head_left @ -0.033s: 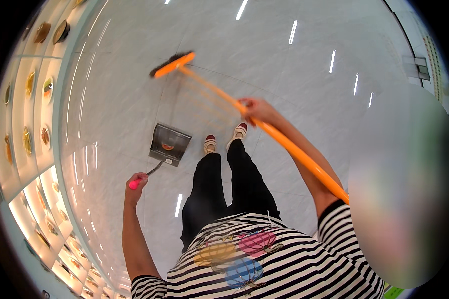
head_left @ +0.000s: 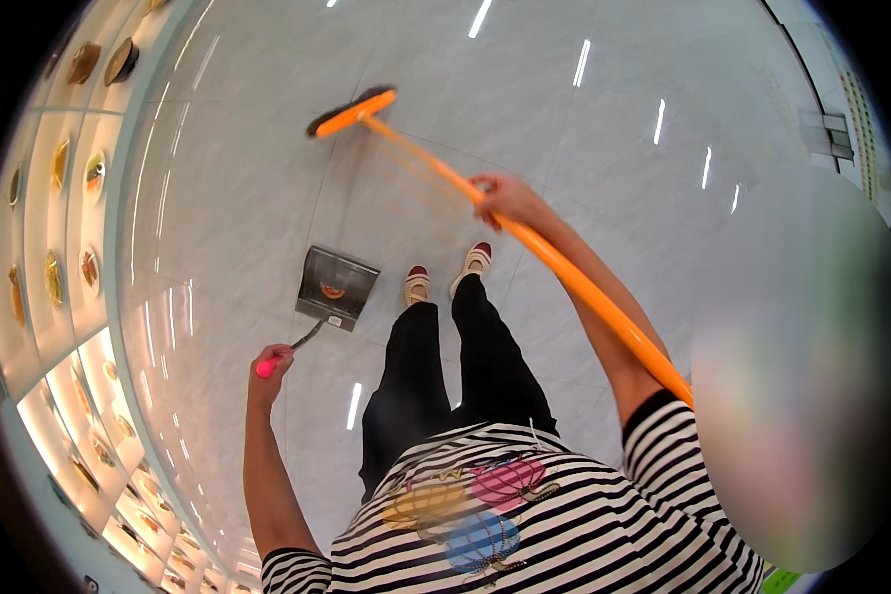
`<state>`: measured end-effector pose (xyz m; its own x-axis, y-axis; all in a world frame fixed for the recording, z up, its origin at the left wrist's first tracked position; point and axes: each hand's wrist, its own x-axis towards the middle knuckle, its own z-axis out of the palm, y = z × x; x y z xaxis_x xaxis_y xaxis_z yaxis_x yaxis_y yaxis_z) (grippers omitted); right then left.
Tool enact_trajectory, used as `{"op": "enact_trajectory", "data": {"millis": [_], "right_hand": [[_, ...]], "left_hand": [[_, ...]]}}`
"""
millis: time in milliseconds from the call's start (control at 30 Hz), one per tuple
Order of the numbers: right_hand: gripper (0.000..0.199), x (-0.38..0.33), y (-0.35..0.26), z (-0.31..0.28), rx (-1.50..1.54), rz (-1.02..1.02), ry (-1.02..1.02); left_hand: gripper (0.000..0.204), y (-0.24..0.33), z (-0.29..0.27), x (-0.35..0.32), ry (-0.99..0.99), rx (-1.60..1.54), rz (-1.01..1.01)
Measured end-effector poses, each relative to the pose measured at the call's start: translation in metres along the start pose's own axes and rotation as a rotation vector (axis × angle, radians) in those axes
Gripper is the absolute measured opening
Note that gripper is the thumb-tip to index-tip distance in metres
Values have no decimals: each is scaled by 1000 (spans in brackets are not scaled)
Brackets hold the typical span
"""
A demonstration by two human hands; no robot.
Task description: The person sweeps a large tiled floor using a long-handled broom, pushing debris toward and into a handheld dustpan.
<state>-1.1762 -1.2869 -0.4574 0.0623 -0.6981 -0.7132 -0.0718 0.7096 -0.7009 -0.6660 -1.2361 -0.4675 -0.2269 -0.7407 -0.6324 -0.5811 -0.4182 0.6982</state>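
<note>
My right hand (head_left: 505,201) is closed round the long orange handle of a broom (head_left: 604,308). The broom's orange head with dark bristles reaches out over the grey floor, ahead and left of my feet. Lower left, my left hand (head_left: 271,368) grips the pink end of the dustpan's handle. The dark grey dustpan (head_left: 314,303) rests on the floor left of my shoes, its wide side facing away from me. A small orange-red patch shows inside the pan; I cannot make out whether it is a thing or a marking.
Lit white display shelves (head_left: 79,223) with several plates and bowls of food run along the left. My two striped shoes (head_left: 418,285) stand on the glossy tiled floor (head_left: 445,79). A large blurred patch hides the right side. A dark edge runs along the far right.
The broom head has shifted slightly away from me and to the right. My right hand has moved a little the same way, while my left hand and the dustpan stay put.
</note>
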Motion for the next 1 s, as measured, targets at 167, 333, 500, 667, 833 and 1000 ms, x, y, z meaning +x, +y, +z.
{"op": "enact_trajectory", "data": {"millis": [167, 333, 500, 667, 833, 1000], "right_hand": [[46, 25, 29, 22, -71, -24, 10], [52, -102, 119, 106, 338, 251, -263], [58, -199, 109, 122, 522, 435, -323], [57, -224, 106, 75, 564, 340, -88], [54, -201, 138, -12, 534, 168, 387], [49, -178, 171, -46, 522, 132, 564]], "left_hand": [[18, -22, -2, -13, 12, -40, -28], [18, -37, -5, -21, 48, -99, -23], [20, -30, -9, -18, -21, -22, -44], [22, -25, -15, -14, -106, 90, -37], [22, -14, -10, -3, -195, 117, 25], [20, -10, 0, 10, -247, 157, 59]]}}
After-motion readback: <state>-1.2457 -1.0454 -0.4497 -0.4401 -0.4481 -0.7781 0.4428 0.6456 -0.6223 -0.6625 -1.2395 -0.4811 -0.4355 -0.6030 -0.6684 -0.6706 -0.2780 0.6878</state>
